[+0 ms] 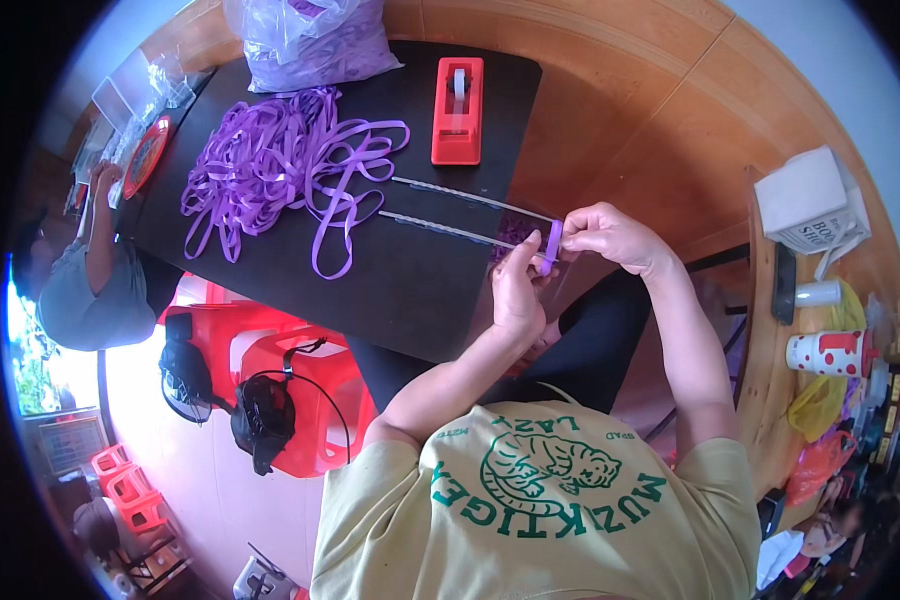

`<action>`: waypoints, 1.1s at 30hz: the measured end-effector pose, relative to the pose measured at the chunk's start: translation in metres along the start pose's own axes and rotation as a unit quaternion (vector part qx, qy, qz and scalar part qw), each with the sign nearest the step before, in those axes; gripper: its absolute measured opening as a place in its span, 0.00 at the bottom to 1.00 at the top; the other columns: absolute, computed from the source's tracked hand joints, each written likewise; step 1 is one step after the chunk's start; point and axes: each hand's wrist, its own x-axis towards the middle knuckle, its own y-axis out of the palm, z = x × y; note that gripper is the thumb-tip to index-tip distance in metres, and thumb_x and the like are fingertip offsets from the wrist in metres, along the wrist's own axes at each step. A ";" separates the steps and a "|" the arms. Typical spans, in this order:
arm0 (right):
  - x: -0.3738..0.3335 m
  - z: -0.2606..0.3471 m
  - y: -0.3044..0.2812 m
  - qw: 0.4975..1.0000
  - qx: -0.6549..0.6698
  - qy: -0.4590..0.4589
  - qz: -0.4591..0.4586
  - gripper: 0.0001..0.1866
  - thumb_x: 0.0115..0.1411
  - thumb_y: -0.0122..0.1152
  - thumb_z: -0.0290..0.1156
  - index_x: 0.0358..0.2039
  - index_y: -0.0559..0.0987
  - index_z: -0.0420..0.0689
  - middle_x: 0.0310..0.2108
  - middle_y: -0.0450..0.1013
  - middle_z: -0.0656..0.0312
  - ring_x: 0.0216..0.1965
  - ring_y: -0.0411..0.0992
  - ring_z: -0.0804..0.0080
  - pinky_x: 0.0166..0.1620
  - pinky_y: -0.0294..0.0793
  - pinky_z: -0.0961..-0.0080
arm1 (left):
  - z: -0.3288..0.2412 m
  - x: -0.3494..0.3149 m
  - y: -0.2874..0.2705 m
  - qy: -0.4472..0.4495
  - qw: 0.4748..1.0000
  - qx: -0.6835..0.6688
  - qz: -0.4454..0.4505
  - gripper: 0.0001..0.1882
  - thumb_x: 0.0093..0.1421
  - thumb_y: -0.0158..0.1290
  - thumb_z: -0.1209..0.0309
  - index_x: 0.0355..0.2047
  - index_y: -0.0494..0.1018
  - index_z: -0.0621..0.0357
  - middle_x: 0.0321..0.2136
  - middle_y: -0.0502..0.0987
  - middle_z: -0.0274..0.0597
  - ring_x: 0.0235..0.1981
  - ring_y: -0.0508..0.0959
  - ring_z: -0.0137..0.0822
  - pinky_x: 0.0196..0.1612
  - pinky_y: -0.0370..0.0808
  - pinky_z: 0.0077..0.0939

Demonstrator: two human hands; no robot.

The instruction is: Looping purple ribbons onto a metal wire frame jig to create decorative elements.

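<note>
Two thin metal rods (450,228) lie side by side over the table, their near ends at my hands. Across those ends runs a short length of purple ribbon (554,243). My left hand (517,292) is closed on this ribbon from below, thumb up beside the nearer rod. With finger and thumb pinched, my right hand (606,238) grips the ribbon from the other side. A large tangled heap of purple ribbon (260,160) lies on the dark table, with loose loops (345,215) reaching toward the rods' far ends.
A red tape dispenser (457,115) stands beyond the rods. Behind the heap sits a clear plastic bag (320,50) of purple ribbon. Another person (100,280) sits at the table's left end. Red stools (300,380) hold black bags. A shelf (770,400) with a cup runs along the right.
</note>
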 end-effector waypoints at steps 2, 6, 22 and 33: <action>0.003 0.001 0.003 1.000 0.013 -0.001 -0.002 0.05 0.57 0.54 0.25 0.27 0.77 0.39 0.26 0.75 0.64 0.31 0.71 0.79 0.39 0.70 0.80 | -0.004 0.000 0.000 0.007 1.000 0.019 -0.009 0.13 0.57 0.53 0.60 0.20 0.73 0.54 0.18 0.71 0.32 0.24 0.70 0.27 0.33 0.65 0.24; 0.000 0.000 -0.003 1.000 0.019 0.002 0.003 0.05 0.56 0.54 0.25 0.26 0.77 0.39 0.25 0.75 0.64 0.30 0.71 0.79 0.39 0.70 0.80 | -0.001 -0.004 0.013 0.016 0.999 0.010 -0.037 0.16 0.55 0.57 0.62 0.14 0.68 0.51 0.15 0.70 0.30 0.19 0.70 0.26 0.27 0.63 0.19; 0.004 -0.004 -0.001 0.999 0.032 0.003 -0.023 0.05 0.55 0.54 0.24 0.25 0.78 0.39 0.24 0.75 0.63 0.28 0.72 0.79 0.37 0.71 0.80 | -0.003 -0.004 0.022 0.031 0.997 0.010 -0.072 0.09 0.54 0.60 0.66 0.21 0.75 0.54 0.17 0.72 0.29 0.18 0.69 0.22 0.24 0.66 0.15; 0.004 -0.004 0.001 0.999 0.014 -0.005 -0.045 0.06 0.54 0.56 0.24 0.21 0.76 0.40 0.22 0.74 0.65 0.27 0.71 0.80 0.36 0.70 0.80 | 0.009 0.010 0.016 0.083 0.993 0.050 -0.062 0.07 0.58 0.56 0.71 0.23 0.74 0.57 0.22 0.76 0.35 0.22 0.74 0.24 0.24 0.71 0.17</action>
